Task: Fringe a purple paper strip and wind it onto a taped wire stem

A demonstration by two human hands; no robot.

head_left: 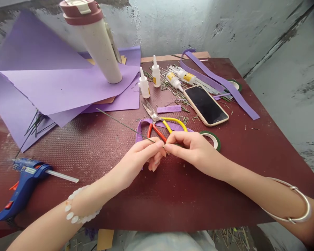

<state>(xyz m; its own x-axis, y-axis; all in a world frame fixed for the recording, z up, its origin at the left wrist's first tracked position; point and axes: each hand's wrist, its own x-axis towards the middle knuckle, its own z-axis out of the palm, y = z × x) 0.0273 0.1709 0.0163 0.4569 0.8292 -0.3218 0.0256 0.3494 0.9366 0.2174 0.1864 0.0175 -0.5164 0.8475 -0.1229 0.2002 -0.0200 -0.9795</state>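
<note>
Fingertips pinching, left hand (pixel 143 153) and right hand (pixel 196 148) both grasp this thin green wire (pixel 120 122), green tape roll (pixel 218 140) just beyond the right!

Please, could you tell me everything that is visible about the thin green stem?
The stem is long, slender, dark green and almost straight; its material is unclear. Its free end points forward and left over the table. The left hand pinches it; the other end is hidden. The right hand is close by, its contact with the stem unclear.
</note>
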